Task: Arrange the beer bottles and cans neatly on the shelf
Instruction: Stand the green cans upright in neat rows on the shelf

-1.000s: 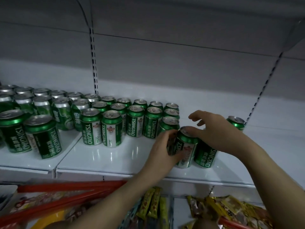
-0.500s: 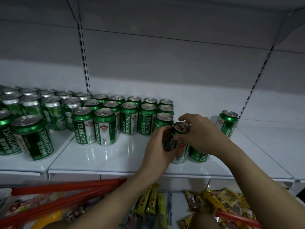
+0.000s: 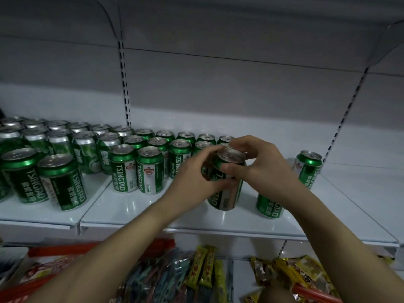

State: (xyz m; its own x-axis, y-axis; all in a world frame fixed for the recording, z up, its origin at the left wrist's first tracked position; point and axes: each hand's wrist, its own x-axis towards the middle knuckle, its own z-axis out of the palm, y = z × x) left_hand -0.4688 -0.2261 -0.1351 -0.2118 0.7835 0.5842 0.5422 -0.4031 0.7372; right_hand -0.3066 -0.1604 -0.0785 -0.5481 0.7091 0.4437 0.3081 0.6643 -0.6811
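A green Tsingtao beer can (image 3: 225,193) stands on the white shelf (image 3: 153,215) just right of centre. My left hand (image 3: 196,176) grips its left side and my right hand (image 3: 258,165) grips its upper part from the right, thumb across the front. Several rows of like green cans (image 3: 135,169) fill the shelf's left and middle. Another can (image 3: 270,206) stands under my right wrist, partly hidden. A lone can (image 3: 308,171) stands further right near the back.
Two larger cans (image 3: 61,182) stand at the front left on the neighbouring shelf board. The lower shelf holds snack packets (image 3: 205,267), yellow wrapped sweets (image 3: 295,274) and red packaging (image 3: 43,270). An upper shelf (image 3: 218,16) hangs overhead. Bare shelf surface lies right of the lone can.
Both hands stay on the same can while it has shifted a little back toward the rows; my right hand's fingers have curled over its top. The camera view has shifted slightly.
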